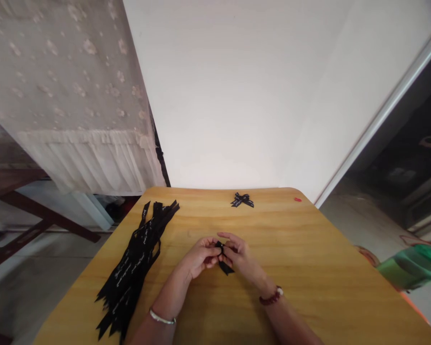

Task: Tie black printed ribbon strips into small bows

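Between my two hands is a black ribbon [225,266], looped near the fingertips with one tail hanging down toward me. My left hand [203,254] pinches it from the left, thumb against fingers. From the right, my right hand [238,253] grips the same ribbon, its index finger raised a little. The fingers cover much of the loop. Left of my hands lies a pile of black ribbon strips [136,263] with white lettering. A finished-looking black ribbon bow [242,200] with white lettering rests near the far edge.
The wooden table [294,268] has rounded far corners and meets a white wall [237,96]. A small red object [297,199] sits at the far right corner. Beyond the right edge stands a green translucent container [413,266]. A lace curtain [93,158] hangs at left.
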{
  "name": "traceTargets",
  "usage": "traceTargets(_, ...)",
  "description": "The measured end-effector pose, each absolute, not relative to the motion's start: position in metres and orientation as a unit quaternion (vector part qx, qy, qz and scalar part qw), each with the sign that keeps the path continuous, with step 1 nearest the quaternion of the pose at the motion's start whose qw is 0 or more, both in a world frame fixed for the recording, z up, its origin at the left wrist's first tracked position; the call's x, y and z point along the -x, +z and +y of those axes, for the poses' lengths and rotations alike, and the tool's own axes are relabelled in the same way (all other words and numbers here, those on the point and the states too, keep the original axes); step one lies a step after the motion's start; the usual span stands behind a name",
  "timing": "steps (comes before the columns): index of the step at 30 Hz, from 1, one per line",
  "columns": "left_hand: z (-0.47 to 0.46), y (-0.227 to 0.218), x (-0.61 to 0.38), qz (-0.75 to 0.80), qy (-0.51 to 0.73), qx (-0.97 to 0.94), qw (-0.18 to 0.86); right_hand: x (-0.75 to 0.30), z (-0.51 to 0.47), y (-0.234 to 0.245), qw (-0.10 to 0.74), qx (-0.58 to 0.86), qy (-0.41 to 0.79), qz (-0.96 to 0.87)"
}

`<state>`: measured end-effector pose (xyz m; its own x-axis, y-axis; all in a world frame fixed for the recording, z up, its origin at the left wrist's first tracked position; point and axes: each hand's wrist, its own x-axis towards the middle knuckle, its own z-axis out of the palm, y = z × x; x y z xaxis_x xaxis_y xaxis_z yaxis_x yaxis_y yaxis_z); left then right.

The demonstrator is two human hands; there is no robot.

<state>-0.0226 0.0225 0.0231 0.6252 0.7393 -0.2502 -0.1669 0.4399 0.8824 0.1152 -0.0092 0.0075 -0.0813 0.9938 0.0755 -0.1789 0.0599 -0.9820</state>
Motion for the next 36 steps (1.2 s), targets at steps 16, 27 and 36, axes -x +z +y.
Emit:
traceTargets(16, 0.025, 0.015, 0.024, 0.302, 0.318, -0.343, 0.831, -0.112, -0.013, 0.020, 0.563, 0.405, 0.552, -0.463)
traceTargets(27, 0.020, 0.011, 0.011, 0.349, 0.386, -0.367, 0.771, -0.104, -0.013, 0.002, 0.593, 0.516, 0.375, -0.491)
traceTargets(36, 0.021, 0.016, 0.018, 0.359, 0.379, -0.512, 0.682, -0.116, -0.007, 0.009, 0.570, 0.388, 0.625, -0.366)
